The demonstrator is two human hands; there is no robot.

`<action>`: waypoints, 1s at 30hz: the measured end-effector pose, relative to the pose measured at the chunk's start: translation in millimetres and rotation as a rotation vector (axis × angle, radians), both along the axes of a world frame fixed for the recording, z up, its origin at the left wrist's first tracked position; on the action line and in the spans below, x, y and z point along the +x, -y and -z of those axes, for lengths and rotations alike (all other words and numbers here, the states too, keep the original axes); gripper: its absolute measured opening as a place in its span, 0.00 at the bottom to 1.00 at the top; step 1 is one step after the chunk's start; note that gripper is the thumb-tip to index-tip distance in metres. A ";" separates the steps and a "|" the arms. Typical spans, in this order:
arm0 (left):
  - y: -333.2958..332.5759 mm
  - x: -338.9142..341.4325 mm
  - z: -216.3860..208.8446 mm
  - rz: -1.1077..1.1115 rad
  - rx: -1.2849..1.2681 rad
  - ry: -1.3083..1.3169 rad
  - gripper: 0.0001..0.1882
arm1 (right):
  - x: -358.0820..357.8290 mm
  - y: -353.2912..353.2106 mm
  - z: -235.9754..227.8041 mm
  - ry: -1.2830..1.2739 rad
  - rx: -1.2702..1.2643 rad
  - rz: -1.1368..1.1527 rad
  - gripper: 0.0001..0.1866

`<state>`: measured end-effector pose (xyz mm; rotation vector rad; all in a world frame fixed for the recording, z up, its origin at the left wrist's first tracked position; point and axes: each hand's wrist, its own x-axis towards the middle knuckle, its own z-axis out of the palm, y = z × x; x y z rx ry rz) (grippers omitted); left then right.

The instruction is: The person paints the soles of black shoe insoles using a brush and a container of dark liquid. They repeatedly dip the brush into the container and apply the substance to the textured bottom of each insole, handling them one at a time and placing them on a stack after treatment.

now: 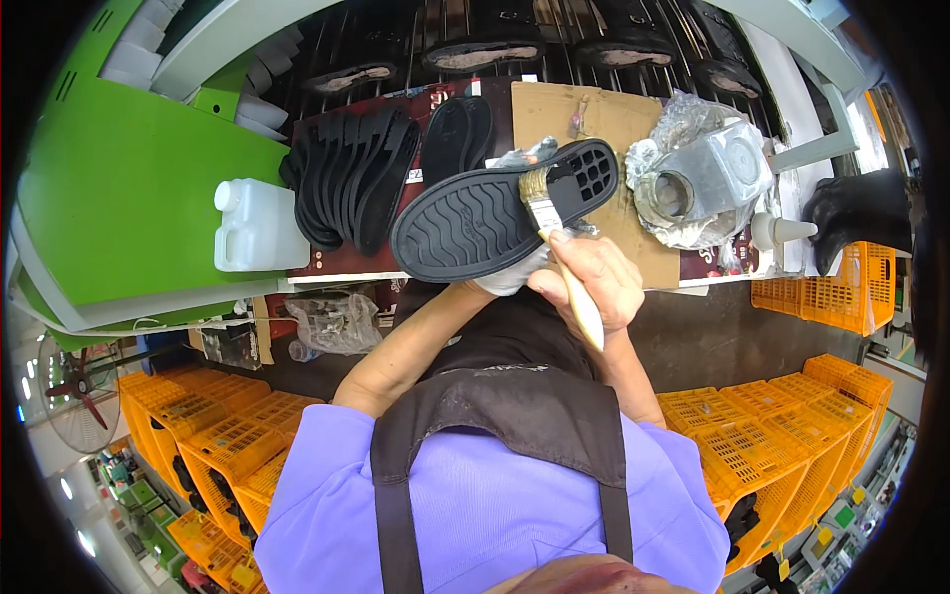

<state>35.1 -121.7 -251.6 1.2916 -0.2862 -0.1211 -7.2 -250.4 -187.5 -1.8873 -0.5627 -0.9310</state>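
A black shoe sole (460, 233) is held tilted in front of me, its wavy tread showing at the left and a grid of hollows at its right end. My left hand (510, 280), in a whitish glove, is closed around it from beneath, with gloved fingertips showing past the far edge. Most of that hand is hidden by the sole. In my bare right hand (600, 280) is a paintbrush (582, 302) with a pale wooden handle, gripped between thumb and fingers. Its bristles touch the sole near the hollowed end.
Black soles (381, 168) stand in a row on the bench beside a white jug (259, 226). A plastic-wrapped clear container (732, 163) rests on cardboard (648, 259) near a white nozzle bottle (782, 233). Black boots (485, 40) line the far rack. Orange crates (782, 421) stand behind me.
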 end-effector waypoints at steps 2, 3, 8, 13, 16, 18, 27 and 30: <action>2.2 5.0 14.2 0.049 -0.374 -0.224 0.35 | -1.4 -3.5 -0.3 -0.015 -0.004 -0.012 0.21; 1.1 6.5 20.3 0.079 -0.503 -0.270 0.34 | -1.4 -5.6 -0.5 -0.014 -0.001 -0.020 0.21; -2.3 10.7 28.2 0.177 -0.638 -0.383 0.29 | 0.6 -13.0 1.2 0.004 0.031 -0.058 0.21; -3.6 7.4 18.0 0.269 -0.553 -0.410 0.27 | -0.3 -17.9 2.5 -0.023 0.079 -0.121 0.20; -3.4 4.7 19.4 0.282 -0.495 -0.375 0.24 | -2.6 -20.6 0.1 -0.062 0.102 -0.154 0.20; -4.8 -0.1 23.3 0.322 -0.478 -0.350 0.20 | -2.3 -21.7 -0.7 -0.070 0.109 -0.165 0.19; -12.7 -14.4 32.8 0.445 -0.131 -0.146 0.16 | -2.2 -24.8 -1.8 -0.075 0.096 -0.218 0.19; -13.3 -17.7 27.1 0.442 0.000 -0.052 0.14 | -1.7 -25.0 -5.0 -0.077 0.103 -0.245 0.19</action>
